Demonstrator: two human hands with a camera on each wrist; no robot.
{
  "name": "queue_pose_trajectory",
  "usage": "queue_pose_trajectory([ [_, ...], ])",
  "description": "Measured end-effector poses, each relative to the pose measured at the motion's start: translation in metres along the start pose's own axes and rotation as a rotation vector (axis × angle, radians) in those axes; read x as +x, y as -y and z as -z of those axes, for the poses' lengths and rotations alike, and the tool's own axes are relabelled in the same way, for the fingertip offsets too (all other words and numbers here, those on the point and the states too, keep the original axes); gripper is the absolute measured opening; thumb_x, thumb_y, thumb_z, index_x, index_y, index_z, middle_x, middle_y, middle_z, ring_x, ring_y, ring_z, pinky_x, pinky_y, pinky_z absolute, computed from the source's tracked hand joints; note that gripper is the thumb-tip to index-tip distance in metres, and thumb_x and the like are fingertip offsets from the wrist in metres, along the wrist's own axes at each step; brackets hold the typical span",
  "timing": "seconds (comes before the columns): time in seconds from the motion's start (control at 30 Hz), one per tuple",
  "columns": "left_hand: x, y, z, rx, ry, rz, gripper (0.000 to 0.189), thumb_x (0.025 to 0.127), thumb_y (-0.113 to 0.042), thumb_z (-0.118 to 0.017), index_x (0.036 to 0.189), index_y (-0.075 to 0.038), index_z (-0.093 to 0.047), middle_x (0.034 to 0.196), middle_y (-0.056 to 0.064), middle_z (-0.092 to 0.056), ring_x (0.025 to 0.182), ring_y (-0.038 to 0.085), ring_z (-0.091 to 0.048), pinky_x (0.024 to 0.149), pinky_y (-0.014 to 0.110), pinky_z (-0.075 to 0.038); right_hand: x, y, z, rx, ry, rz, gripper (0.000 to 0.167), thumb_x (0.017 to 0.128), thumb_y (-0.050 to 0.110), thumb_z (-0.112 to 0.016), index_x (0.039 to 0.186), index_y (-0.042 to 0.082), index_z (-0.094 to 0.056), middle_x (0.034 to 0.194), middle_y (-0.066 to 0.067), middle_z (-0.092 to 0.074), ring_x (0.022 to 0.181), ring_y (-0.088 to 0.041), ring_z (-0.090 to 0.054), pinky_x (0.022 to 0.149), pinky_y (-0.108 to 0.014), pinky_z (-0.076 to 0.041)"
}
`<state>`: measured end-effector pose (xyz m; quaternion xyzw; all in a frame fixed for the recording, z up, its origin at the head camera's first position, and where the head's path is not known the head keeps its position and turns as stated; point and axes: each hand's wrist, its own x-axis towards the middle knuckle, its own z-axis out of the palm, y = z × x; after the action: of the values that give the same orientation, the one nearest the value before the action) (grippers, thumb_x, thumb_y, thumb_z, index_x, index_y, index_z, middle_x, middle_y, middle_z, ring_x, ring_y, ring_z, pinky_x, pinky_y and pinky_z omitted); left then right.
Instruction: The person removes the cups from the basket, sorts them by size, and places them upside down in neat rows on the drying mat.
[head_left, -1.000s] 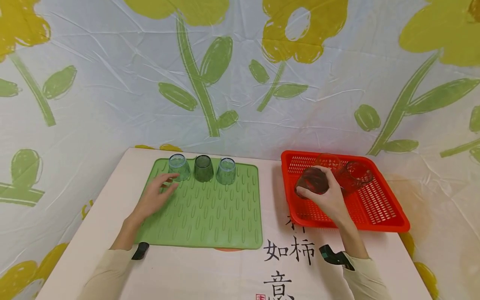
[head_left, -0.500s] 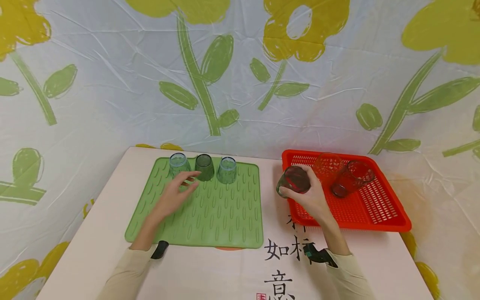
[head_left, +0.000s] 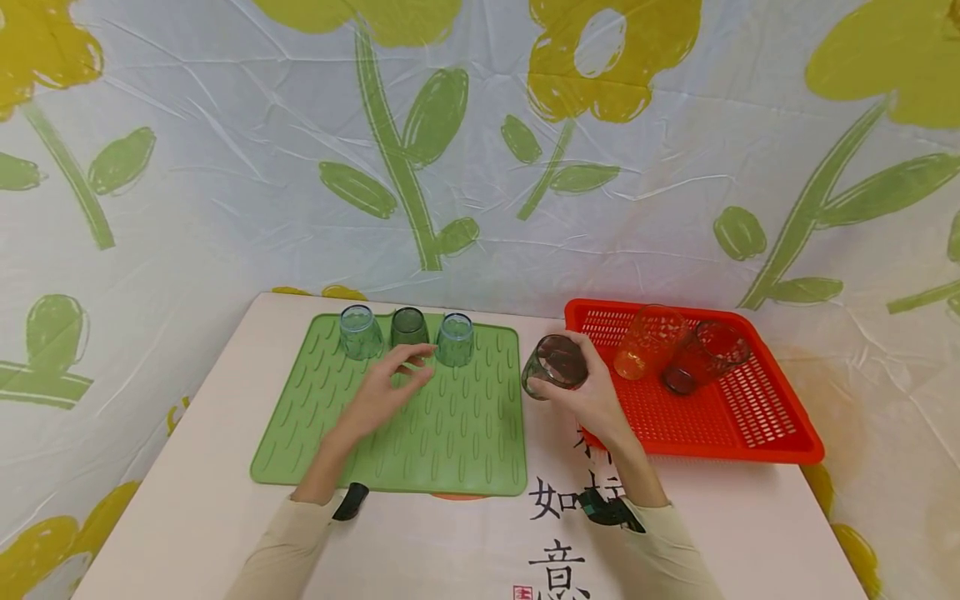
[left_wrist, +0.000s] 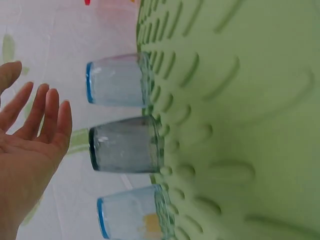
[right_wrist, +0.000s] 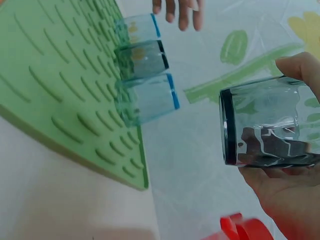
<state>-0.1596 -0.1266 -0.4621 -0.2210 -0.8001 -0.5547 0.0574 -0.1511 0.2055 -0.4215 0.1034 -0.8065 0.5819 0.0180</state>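
Note:
My right hand [head_left: 594,398] grips a dark grey glass tumbler [head_left: 553,367] around its side, thumb and fingers on opposite sides. The tumbler is held up over the gap between the green drying mat [head_left: 450,433] and the red basket [head_left: 738,454]. On the mat's back edge stand a blue-rimmed glass [head_left: 361,333], a grey glass [head_left: 409,325] and another blue-rimmed glass [head_left: 455,342] in a row. Above the mat my left hand [head_left: 381,396] hovers empty, its fingers loosely bent. It overlaps the grey glass in the head view, but the left wrist view shows it apart from the row.
Inside the basket, a clear glass [head_left: 647,346] and a darker glass [head_left: 703,358] lean at a tilt. A white cloth [head_left: 450,550] with black lettering covers the table. Behind it hangs a flower-printed curtain [head_left: 300,125].
My right hand has carried the grey tumbler leftward out of the basket to the gap beside the mat. My left hand has drifted right along the row of glasses, still empty.

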Motion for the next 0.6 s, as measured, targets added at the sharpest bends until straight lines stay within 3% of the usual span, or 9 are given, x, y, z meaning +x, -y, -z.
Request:
queue_pose_trajectory([
  [0.33,0.002,-0.01,-0.021,-0.11,0.028,0.011,0.045,0.098,-0.011,-0.072,0.141,-0.01,-0.059,0.132,0.009,-0.062,0.12,0.039,-0.057,0.1,0.057,-0.049,0.003,0.001,-0.023,0.085,0.048,0.052,0.064,0.083,0.013,-0.087,0.137,0.013,-0.052,0.129,-0.011,-0.06,0.12,-0.037,-0.058,0.093,-0.03,-0.056],
  [0.6,0.002,-0.015,-0.041,-0.162,0.088,0.008,0.062,0.091,-0.014,-0.081,0.147,-0.015,-0.055,0.139,0.004,-0.058,0.128,0.029,-0.055,0.105,0.056,-0.046,0.003,0.004,-0.041,0.146,0.079,0.055,0.065,0.084,0.009,-0.086,0.138,0.016,-0.051,0.129,-0.011,-0.061,0.122,-0.041,-0.057,0.099,-0.038,-0.055],
])
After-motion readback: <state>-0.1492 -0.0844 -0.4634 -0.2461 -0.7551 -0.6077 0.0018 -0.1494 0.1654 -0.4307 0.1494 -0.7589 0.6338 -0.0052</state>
